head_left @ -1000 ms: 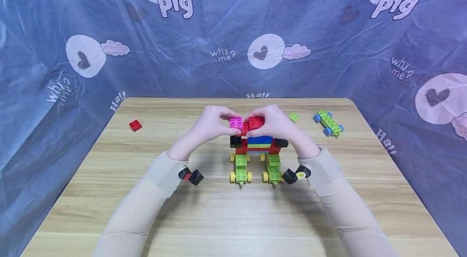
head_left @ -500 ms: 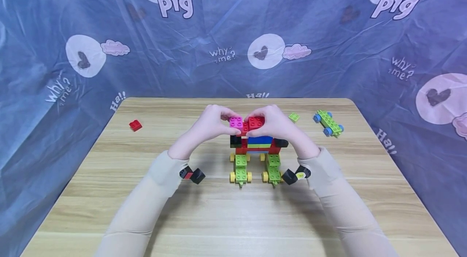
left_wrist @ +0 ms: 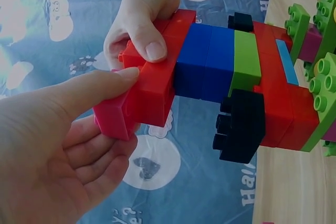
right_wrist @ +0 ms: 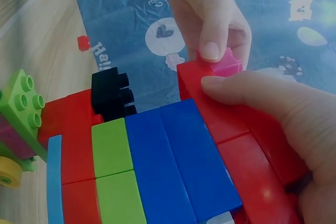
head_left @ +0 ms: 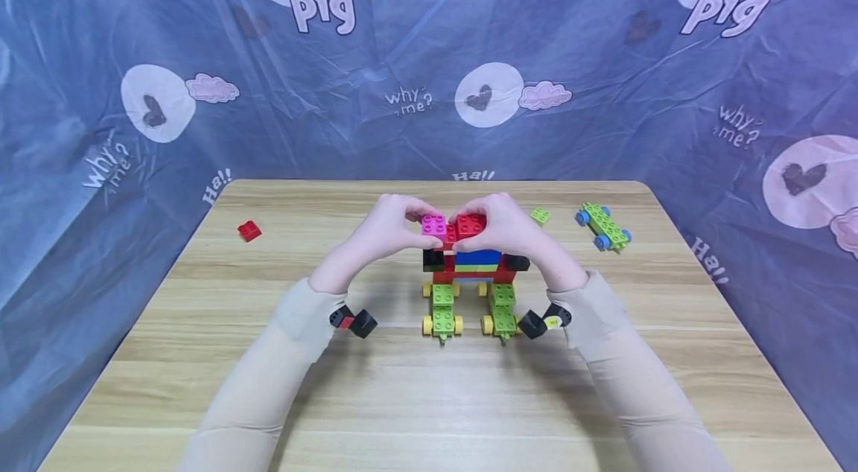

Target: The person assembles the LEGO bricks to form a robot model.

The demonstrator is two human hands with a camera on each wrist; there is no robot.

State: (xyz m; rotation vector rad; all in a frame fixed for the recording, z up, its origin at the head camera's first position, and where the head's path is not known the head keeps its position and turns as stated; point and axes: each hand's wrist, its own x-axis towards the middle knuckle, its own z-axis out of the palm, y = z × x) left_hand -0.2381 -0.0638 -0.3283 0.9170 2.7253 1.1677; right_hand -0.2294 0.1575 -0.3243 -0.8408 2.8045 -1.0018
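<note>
A toy block figure stands mid-table on two green wheeled bases [head_left: 442, 317] with yellow wheels. Its body has red, green and blue bricks [left_wrist: 202, 61], and black bricks [left_wrist: 242, 127] jut from both sides. Red bricks [left_wrist: 157, 85] form a wide layer on top. My left hand [head_left: 389, 226] pinches a pink brick [head_left: 433, 224] at the left end of that layer, thumb on the near face and fingers behind. On the right, my right hand [head_left: 506, 226] grips a red brick [head_left: 471, 223] and the red layer below it, thumb in front. Its other fingers are mostly hidden in the right wrist view.
A loose red brick [head_left: 249, 231] lies at the back left of the wooden table [head_left: 429, 397]. Behind the right hand are a small green brick [head_left: 540, 215] and a green car base [head_left: 603, 225] with blue wheels. A blue printed cloth [head_left: 429, 40] hangs around the table.
</note>
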